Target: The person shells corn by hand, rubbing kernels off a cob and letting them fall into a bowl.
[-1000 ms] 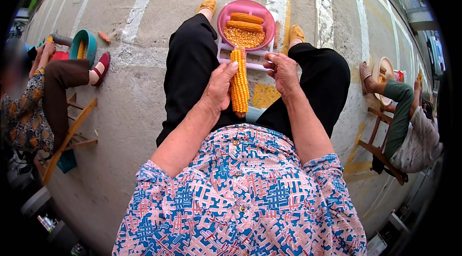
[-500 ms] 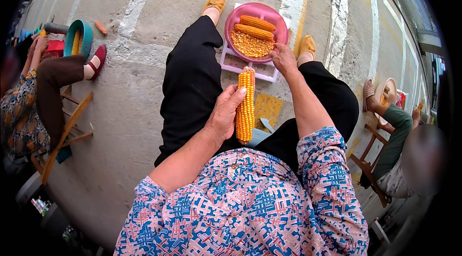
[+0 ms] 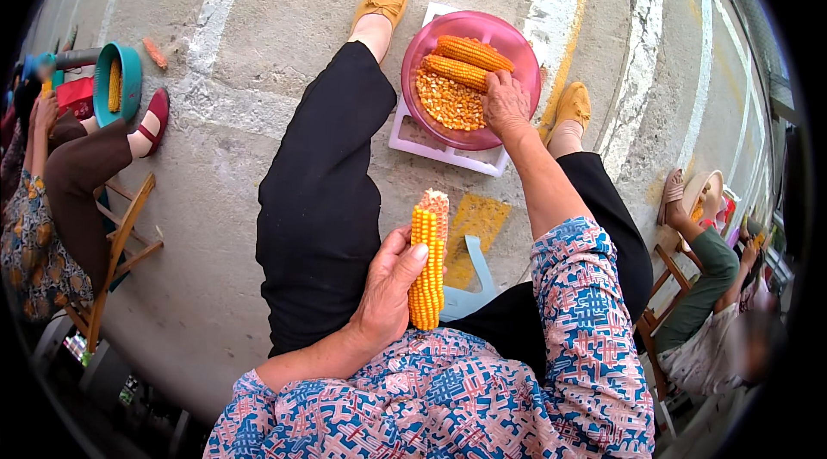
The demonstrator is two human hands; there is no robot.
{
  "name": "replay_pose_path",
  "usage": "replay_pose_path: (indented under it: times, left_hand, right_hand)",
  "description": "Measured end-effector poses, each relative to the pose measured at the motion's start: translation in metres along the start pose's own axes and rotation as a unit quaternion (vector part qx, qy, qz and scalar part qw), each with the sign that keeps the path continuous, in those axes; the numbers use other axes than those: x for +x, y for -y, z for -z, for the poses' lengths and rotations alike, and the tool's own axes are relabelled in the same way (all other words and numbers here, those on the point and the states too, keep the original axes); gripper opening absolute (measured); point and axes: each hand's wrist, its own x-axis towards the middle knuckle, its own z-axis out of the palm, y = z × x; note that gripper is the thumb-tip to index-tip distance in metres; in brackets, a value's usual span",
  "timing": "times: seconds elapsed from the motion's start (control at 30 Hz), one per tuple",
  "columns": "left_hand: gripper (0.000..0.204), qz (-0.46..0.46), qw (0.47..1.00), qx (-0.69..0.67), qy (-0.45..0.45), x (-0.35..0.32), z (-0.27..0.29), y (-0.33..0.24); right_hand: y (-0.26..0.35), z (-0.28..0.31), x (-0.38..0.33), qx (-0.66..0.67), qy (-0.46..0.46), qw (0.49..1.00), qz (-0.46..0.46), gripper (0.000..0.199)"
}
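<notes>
My left hand grips a yellow corn cob upright over my lap; its top end is partly stripped of kernels. My right hand reaches forward into a pink bowl on the ground between my feet, fingers closed loosely over the loose kernels; whether it holds kernels I cannot tell. Two whole cobs lie in the far side of the bowl. The bowl rests on a white plastic stand.
A seated person on a wooden chair is at my left, with a teal bowl holding a cob. Another seated person is at my right. Concrete ground with painted white lines lies all around.
My right hand has left the cob and stretched out into the pink bowl. My left hand has drawn the cob back toward my body.
</notes>
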Motion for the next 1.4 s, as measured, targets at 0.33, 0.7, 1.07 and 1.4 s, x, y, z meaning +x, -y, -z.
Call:
replay_pose_path:
  times: [0.33, 0.7, 1.07, 1.4]
  left_hand:
    - [0.035, 0.020, 0.999, 0.007, -0.034, 0.003, -0.001, -0.003]
    - [0.041, -0.017, 0.995, -0.100, 0.001, -0.001, 0.006, -0.002]
    - [0.041, -0.119, 0.991, -0.044, 0.037, -0.001, -0.002, -0.012]
    - [0.051, -0.202, 0.974, -0.023, 0.101, 0.002, -0.016, -0.029]
  right_hand:
    - [0.004, -0.014, 0.014, -0.041, -0.006, 0.999, 0.009, 0.024]
    - [0.014, 0.065, -0.025, 0.531, 0.257, 0.801, -0.107, 0.026]
    - [0.076, 0.211, -0.148, 0.696, 0.254, 0.669, -0.061, 0.041]
    - [0.076, 0.203, -0.164, 0.738, 0.389, 0.552, 0.027, 0.044]
